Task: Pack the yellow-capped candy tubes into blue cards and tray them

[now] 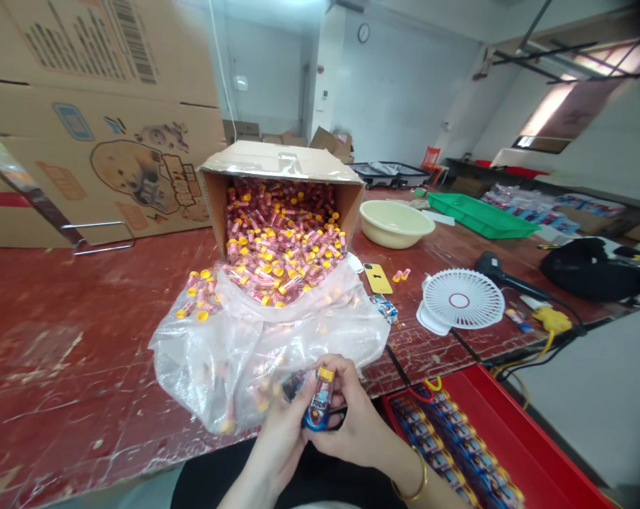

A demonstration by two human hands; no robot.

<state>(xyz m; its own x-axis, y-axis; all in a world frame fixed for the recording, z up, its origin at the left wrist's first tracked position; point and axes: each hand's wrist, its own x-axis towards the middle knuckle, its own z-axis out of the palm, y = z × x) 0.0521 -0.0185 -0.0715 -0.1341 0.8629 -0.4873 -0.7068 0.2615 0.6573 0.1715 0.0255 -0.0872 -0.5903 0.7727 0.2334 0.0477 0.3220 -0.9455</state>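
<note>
A small clear tube [320, 399] with a yellow cap and a blue printed label stands nearly upright between my two hands, above my lap. My left hand [283, 435] is closed at its left side, the thumb pressed along it. A dark printed piece [293, 384] shows by my left fingers; what it is I cannot make out. My right hand [354, 417] curls round the tube from the right, fingers near the cap. Ahead, a cardboard box [282, 159] lies on its side, spilling many pink, yellow-capped tubes [277, 240] onto a clear plastic bag [235, 353].
Right of the box are a cream basin [397, 225], a yellow phone [377, 278], a white fan [460, 300] and a green tray [481, 215]. A red tray [532, 431] below the table edge holds rows of labelled tubes. Large cartons [97, 113] stand at left.
</note>
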